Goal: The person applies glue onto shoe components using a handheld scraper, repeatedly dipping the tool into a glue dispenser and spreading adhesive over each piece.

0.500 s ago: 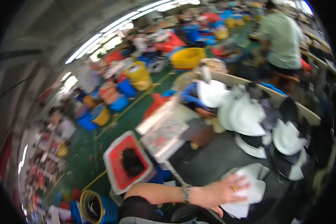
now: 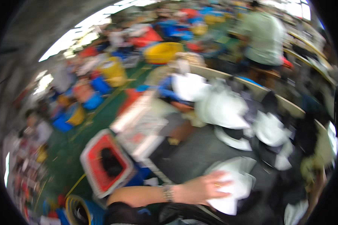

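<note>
My left hand (image 2: pixel 204 188), with a metal bracelet or watch at the wrist and a ring, reaches in from the lower left. Its fingers lie bent over the left side of a small stack of white curved flat pieces (image 2: pixel 239 179) on the dark tabletop (image 2: pixel 184 159). The thumb is hidden, apparently beneath the pieces, and motion blurs the fingers. My right hand is out of sight. Further off lie more white rounded pieces (image 2: pixel 225 110), overlapping one another. To their right is another white bunch (image 2: pixel 270 129) with black parts around it.
Left of the table stands a white and red basket (image 2: pixel 129 174) holding something dark. A pale tray (image 2: pixel 139 125) lies along the table's left side. A raised board (image 2: pixel 214 71) edges the far side. Beyond it, a person in a light green top (image 2: pixel 264 37) faces away.
The whole view has shifted, so things appear further left and slightly higher. My left hand's fingers, spread across the white stack before, look closer together, and its thumb has gone from sight.
</note>
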The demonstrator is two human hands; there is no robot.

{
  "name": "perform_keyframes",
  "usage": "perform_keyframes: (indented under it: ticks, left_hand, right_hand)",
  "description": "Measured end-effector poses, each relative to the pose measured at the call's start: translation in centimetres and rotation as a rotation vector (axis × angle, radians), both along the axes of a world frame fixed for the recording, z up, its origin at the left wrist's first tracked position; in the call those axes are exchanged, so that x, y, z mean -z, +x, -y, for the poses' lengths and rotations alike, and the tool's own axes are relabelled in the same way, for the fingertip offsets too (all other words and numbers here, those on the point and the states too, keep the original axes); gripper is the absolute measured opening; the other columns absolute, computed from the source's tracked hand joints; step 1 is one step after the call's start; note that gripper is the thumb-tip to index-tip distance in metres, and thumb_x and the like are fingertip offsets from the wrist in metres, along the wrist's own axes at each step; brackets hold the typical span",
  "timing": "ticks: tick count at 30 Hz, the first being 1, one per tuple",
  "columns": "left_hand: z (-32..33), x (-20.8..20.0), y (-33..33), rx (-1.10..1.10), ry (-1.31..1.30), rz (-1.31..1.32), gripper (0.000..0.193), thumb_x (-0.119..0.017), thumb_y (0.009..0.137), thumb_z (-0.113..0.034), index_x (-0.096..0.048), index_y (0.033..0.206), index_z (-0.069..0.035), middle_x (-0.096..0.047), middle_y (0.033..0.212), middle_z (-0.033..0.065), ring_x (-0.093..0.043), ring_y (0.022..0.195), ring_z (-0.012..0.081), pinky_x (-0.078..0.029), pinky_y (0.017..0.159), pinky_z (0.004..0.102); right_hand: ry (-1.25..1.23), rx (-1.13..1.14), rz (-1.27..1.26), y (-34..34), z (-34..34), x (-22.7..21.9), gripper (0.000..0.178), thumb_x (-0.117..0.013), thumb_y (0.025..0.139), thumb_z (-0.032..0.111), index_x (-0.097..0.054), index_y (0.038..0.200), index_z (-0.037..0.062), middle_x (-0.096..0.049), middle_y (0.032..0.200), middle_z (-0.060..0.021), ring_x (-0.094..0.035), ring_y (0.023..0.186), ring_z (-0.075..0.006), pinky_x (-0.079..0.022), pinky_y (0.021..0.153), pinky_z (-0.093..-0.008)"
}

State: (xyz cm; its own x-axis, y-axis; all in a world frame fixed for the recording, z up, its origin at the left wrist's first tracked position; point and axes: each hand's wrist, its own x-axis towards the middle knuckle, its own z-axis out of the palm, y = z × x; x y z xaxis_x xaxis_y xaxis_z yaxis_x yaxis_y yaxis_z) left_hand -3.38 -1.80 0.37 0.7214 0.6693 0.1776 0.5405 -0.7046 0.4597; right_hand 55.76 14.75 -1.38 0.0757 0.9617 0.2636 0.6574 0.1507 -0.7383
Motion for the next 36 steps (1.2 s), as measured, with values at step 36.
perform_keyframes:
  ticks: [36]
  left_hand:
    - [-0.5, -0.7, -0.3, -0.002, 0.265, -0.066, 0.021, -0.073, 0.076, -0.016, -0.072, 0.096, -0.021, -0.054, 0.104, 0.0037, -0.055, 0.122, 0.0294, -0.042, 0.106, 0.0665]
  right_hand:
    - [-0.015, -0.6, -0.18, -30.0, 13.2, -4.0, 0.032, -0.078, 0.079, -0.002, -0.07, 0.11, 0.0006, -0.073, 0.101, -0.0163, -0.074, 0.081, -0.0234, -0.059, 0.074, -0.0316]
